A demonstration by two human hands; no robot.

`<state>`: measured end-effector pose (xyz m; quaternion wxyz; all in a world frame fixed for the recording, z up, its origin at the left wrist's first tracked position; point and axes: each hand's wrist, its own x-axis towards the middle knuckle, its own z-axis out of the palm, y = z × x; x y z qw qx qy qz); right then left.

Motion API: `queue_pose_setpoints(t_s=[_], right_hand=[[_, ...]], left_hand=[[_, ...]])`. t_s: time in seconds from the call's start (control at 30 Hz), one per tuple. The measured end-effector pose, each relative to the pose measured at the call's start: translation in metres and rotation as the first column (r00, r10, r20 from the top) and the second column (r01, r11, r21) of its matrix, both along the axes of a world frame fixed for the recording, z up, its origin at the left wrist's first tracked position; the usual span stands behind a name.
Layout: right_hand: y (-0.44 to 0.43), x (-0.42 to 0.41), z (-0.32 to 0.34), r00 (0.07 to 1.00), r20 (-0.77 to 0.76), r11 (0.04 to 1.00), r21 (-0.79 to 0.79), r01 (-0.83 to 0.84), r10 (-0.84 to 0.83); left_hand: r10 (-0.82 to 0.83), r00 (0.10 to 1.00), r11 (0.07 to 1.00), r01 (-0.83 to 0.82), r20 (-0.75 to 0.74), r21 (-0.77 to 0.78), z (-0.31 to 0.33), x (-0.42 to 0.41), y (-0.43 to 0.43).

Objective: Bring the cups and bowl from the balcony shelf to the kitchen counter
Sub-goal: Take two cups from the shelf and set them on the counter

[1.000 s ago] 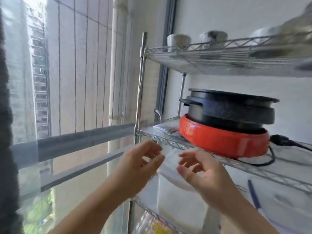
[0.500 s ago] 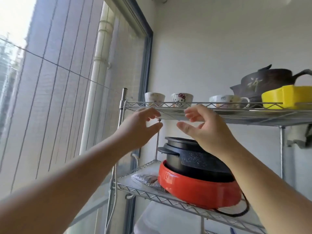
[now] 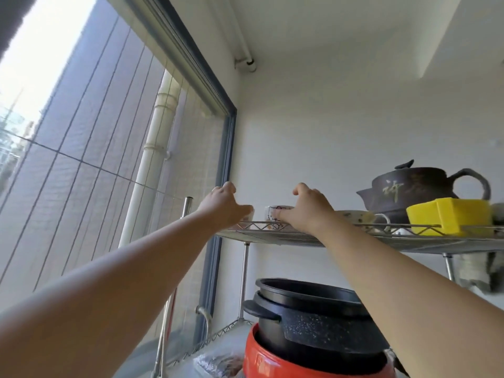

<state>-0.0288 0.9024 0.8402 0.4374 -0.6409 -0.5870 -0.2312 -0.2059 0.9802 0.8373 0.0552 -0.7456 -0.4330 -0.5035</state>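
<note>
Head view, tilted upward at a silver wire shelf (image 3: 272, 236) from below.

The single head-worn camera sits close under the shelf's top tier and faces the white corner wall (image 3: 313, 132), with the tall barred window (image 3: 95, 132) on the left. Both forearms run up from the bottom edge. A black speckled pot in a red base (image 3: 313, 331) lies near, low in the frame; the ceiling fills the top.

Home balcony: wire shelf (image 3: 272, 236) with teapot (image 3: 414, 186), cooking pot (image 3: 313, 317), beside big window (image 3: 109, 159).
</note>
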Motion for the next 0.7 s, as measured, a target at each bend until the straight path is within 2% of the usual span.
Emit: queue_pose_setpoints(t_s=[0.17,0.27,0.47,0.6,0.7], right_hand=[[0.021,-0.002,0.022,0.995,-0.062,0.983,-0.171,0.072,-0.083],[0.036,-0.004,0.029,0.996,-0.041,0.962,-0.263,0.071,-0.084],[0.048,0.001,0.036,0.997,-0.05,0.902,-0.43,0.031,-0.058],[0.049,0.001,0.037,0.976,-0.216,0.889,-0.449,-0.086,-0.015],[0.049,0.002,0.035,0.924,-0.375,0.906,-0.364,-0.214,0.067]], left_hand=[[0.056,0.998,0.987,-0.06,-0.036,-0.151,0.016,0.012,0.023],[0.093,0.994,0.968,-0.106,-0.065,-0.226,0.025,0.019,0.036],[0.032,0.992,0.928,-0.074,-0.12,-0.366,0.03,0.022,0.048],[-0.037,0.999,0.931,0.035,0.001,-0.363,0.027,0.02,0.059],[-0.136,0.979,0.937,0.177,0.154,-0.302,0.022,0.017,0.066]])
